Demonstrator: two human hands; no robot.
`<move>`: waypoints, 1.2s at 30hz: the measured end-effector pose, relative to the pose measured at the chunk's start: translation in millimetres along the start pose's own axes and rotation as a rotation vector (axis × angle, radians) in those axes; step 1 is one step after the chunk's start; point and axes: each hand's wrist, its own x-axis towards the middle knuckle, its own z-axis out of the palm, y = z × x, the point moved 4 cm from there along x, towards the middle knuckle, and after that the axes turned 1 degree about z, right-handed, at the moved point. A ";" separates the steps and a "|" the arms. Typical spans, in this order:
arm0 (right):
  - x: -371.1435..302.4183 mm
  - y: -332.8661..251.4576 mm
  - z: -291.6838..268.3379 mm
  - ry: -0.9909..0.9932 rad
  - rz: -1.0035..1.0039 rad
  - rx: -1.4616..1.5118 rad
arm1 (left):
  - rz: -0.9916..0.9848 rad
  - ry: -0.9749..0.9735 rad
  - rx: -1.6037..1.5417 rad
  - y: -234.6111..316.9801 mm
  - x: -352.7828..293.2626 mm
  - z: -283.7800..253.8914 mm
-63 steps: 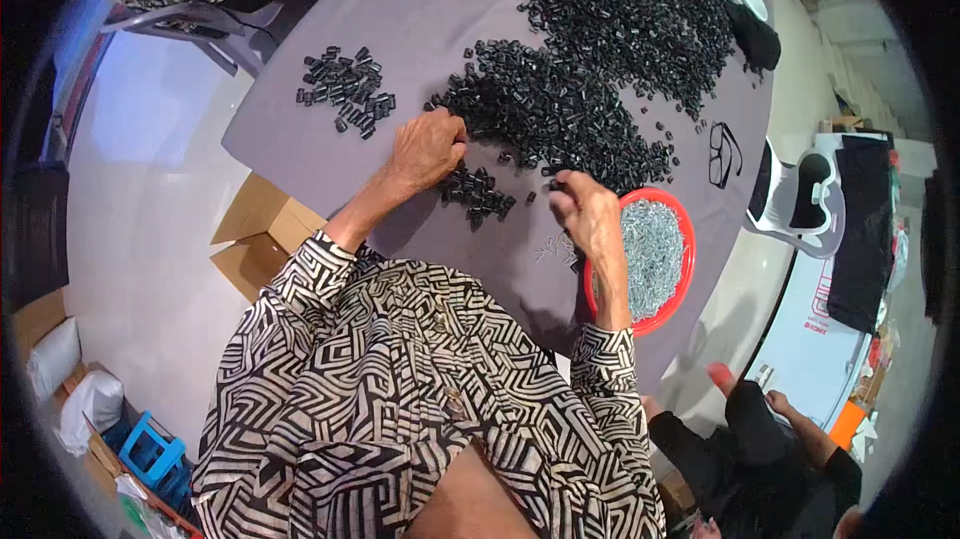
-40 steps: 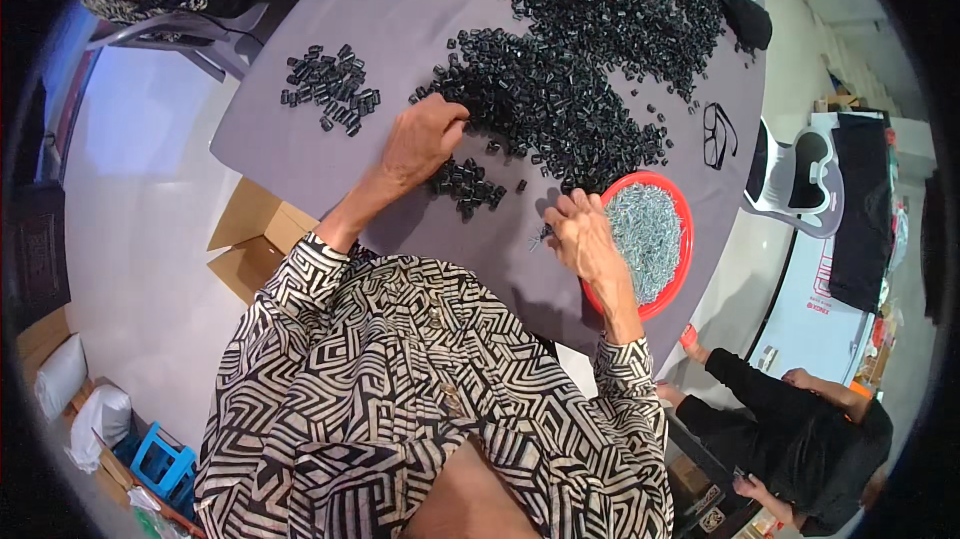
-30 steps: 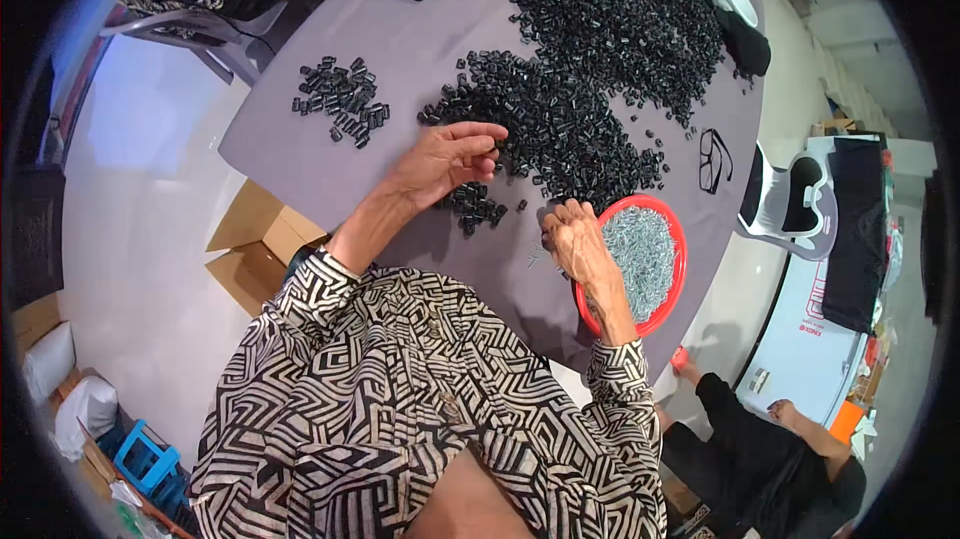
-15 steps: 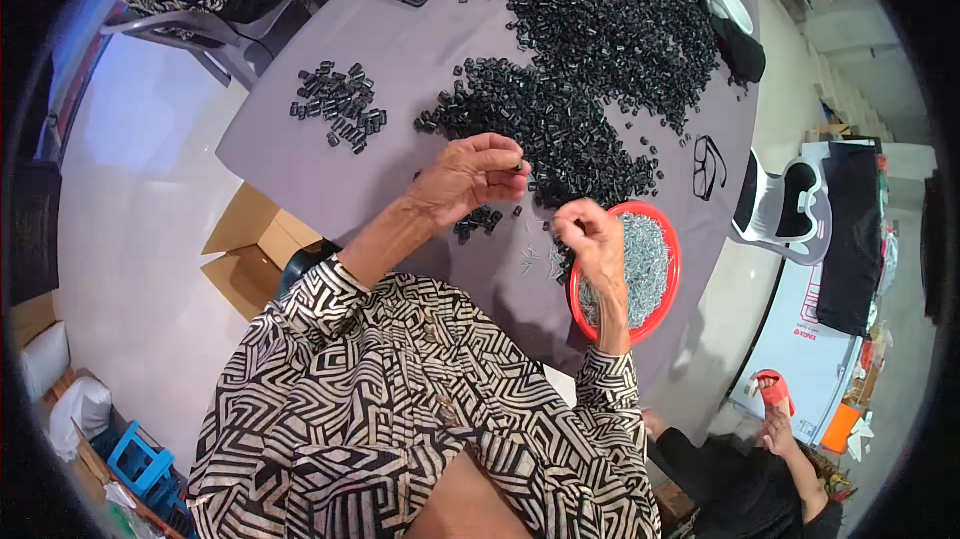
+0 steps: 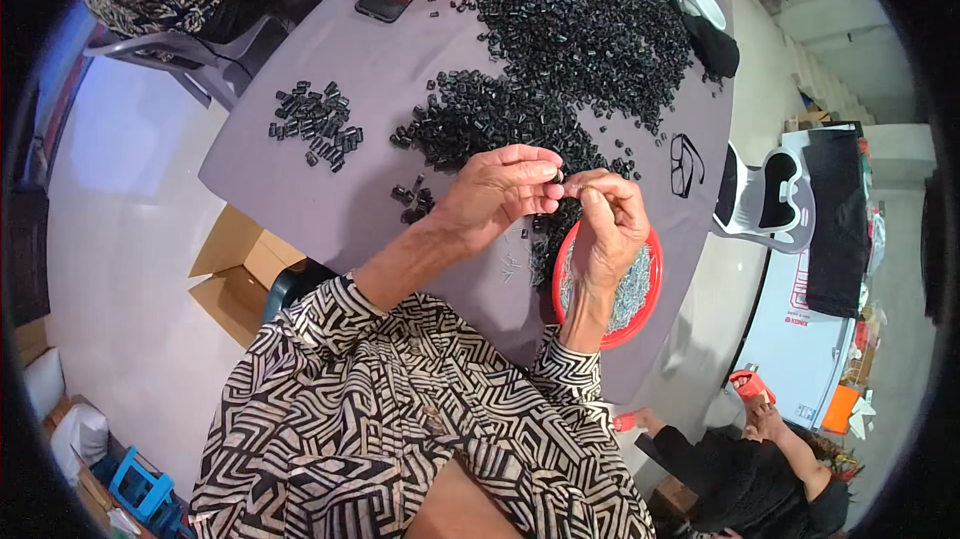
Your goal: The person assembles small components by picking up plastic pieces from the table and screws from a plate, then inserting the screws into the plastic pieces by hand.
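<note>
"On the left, below the table edge, what comes first?"

"An open brown cardboard box (image 5: 230, 289) with its flaps spread. Further right, on the table under a grey cloth (image 5: 350, 207), lies a small pile of short, shiny black cylindrical pieces (image 5: 315, 126)."

"And the left hand (image 5: 490, 194)?"

"Its forearm (image 5: 410, 259) slants in from the near left, wrist almost straight, fingers pointing right. Fingertips and thumb are clamped on one small black piece (image 5: 558, 177), in front of the large near mound of black pieces (image 5: 480, 119)."

"What lies just under that hand?"

"A few loose, thin silvery metal pins (image 5: 508, 269) on the cloth, on its near side."

"Now the right hand (image 5: 614, 224)."

"That forearm (image 5: 585, 324) rises steeply from the near edge. The hand leans left, fingers curled, thumb and fingertips drawn together in a pinch right next to the left hand's fingertips. Whether anything sits in the pinch is too small to tell."

"And to the right of it?"

"A round red plastic bowl (image 5: 657, 274) filled with silvery metal pins (image 5: 630, 291), partly hidden behind the wrist. Farther off and more to the right rest black-framed glasses (image 5: 686, 165)."
</note>
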 end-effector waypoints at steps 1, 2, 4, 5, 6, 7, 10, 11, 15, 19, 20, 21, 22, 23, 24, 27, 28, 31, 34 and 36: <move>0.3 0.3 0.4 -0.002 -0.005 -0.024 | 0.000 -0.001 -0.001 -0.3 0.4 0.7; 0.7 1.6 0.5 -0.003 -0.005 -0.025 | 0.012 0.007 -0.015 -0.7 1.1 1.5; 1.3 3.7 -0.1 0.006 -0.052 -0.009 | 0.022 0.013 -0.031 -1.9 2.6 3.7; 1.3 4.1 1.0 0.006 -0.052 -0.011 | 0.013 0.049 -0.048 -1.8 2.5 5.4; 1.2 4.1 2.0 0.035 -0.043 -0.018 | 0.006 0.087 -0.064 -1.5 2.0 6.1; 1.0 4.4 2.4 0.064 -0.034 -0.025 | 0.006 0.089 -0.063 -1.9 2.2 5.8; 1.2 7.0 3.0 0.066 -0.052 -0.064 | 0.020 0.089 -0.075 -3.1 3.5 5.0; 1.5 7.1 3.4 0.066 -0.052 -0.064 | 0.033 0.101 -0.095 -3.4 3.5 5.2; 2.9 8.9 3.9 0.066 -0.071 -0.082 | 0.049 0.130 -0.121 -3.1 1.6 6.1; 3.3 6.7 6.4 0.070 -0.110 -0.177 | 0.054 0.147 -0.140 -4.7 2.1 6.3; 3.4 7.1 7.0 0.068 -0.109 -0.176 | 0.056 0.161 -0.138 -4.3 1.8 6.2; 2.9 7.7 7.0 0.073 -0.114 -0.198 | 0.056 0.174 -0.137 -4.4 1.7 5.7; 2.5 8.3 7.0 0.078 -0.120 -0.220 | 0.056 0.174 -0.137 -4.6 1.6 5.8; 2.4 9.4 6.6 0.078 -0.120 -0.220 | 0.063 0.173 -0.136 -4.7 1.5 6.0; 2.6 9.6 6.0 0.067 -0.136 -0.228 | 0.069 0.172 -0.134 -4.9 1.4 6.7; 2.0 7.7 6.6 0.050 -0.174 -0.298 | 0.072 0.171 -0.152 -5.8 1.2 6.9; 1.6 6.6 7.1 0.045 -0.195 -0.360 | 0.073 0.171 -0.151 -5.7 1.1 7.5; 0.8 4.4 9.1 0.050 -0.227 -0.390 | 0.070 0.179 -0.150 -5.7 0.6 7.8; 1.3 5.2 7.6 0.042 -0.236 -0.376 | 0.068 0.167 -0.140 -6.1 0.5 6.2; 1.7 8.3 4.7 0.046 -0.224 -0.358 | 0.054 0.150 -0.109 -5.9 0.4 6.7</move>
